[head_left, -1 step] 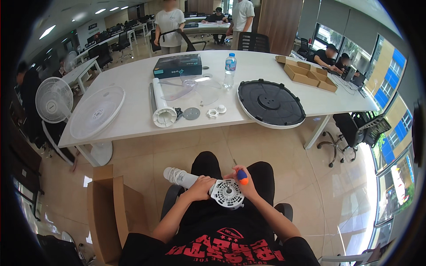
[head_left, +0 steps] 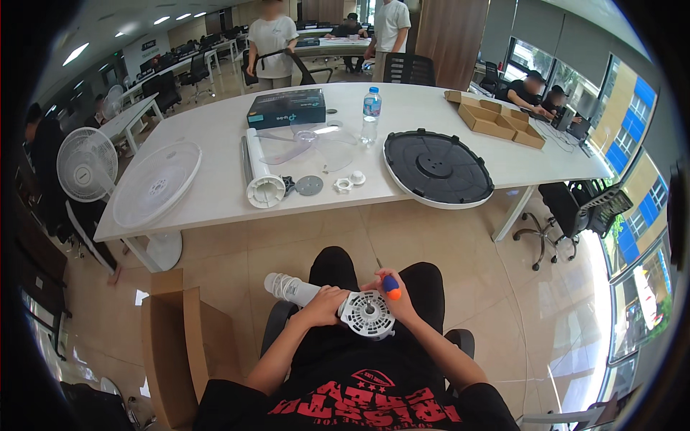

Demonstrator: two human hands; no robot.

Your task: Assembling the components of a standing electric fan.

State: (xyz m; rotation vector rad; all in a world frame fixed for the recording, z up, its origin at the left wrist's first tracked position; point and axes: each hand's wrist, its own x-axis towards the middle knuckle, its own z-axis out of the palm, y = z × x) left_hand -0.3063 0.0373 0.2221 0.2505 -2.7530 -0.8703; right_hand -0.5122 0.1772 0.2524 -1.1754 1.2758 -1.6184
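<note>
Here, the left hand (head_left: 325,305) is clamped around the white tube (head_left: 306,293), right beside the round slotted motor housing (head_left: 375,326), which sits over the person's lap, out beyond the near edge of the surface (head_left: 226,154). The right hand (head_left: 399,302) is closed on a screwdriver (head_left: 390,285) with a blue and orange handle, next to the housing's rim. By the surface's near edge lie a white cylinder (head_left: 264,188) and a black disc (head_left: 449,179); a pale round guard (head_left: 159,185) lies toward the near left corner.
</note>
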